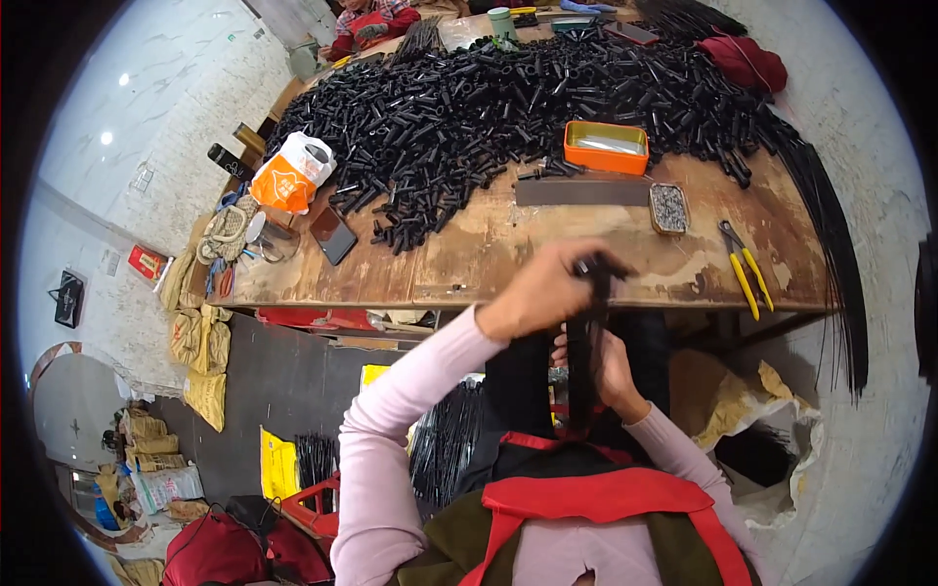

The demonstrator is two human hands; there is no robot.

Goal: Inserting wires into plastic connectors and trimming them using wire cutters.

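Note:
In front of my lap, close to the table's near edge, a long black bundle (584, 361) hangs upright, smeared by motion. Its exact kind I cannot make out. My left hand (549, 289) is closed at its upper end, where a short black tubular piece (592, 264) with a shiny rim shows. Lower down, my right hand (612, 369) has its fingers curled around the bundle's side, partly hidden behind it. Beyond both hands, a heap of short black tubular parts (440, 117) covers the far half of the wooden table (469, 264).
Nearby on the table are an orange tin (606, 164), a flat dark bar (581, 192), a box of small metal bits (669, 209), yellow-handled pliers (747, 273) and a phone (333, 235). Long black rods (831, 254) overhang the right edge. Across the table sits a person (376, 24).

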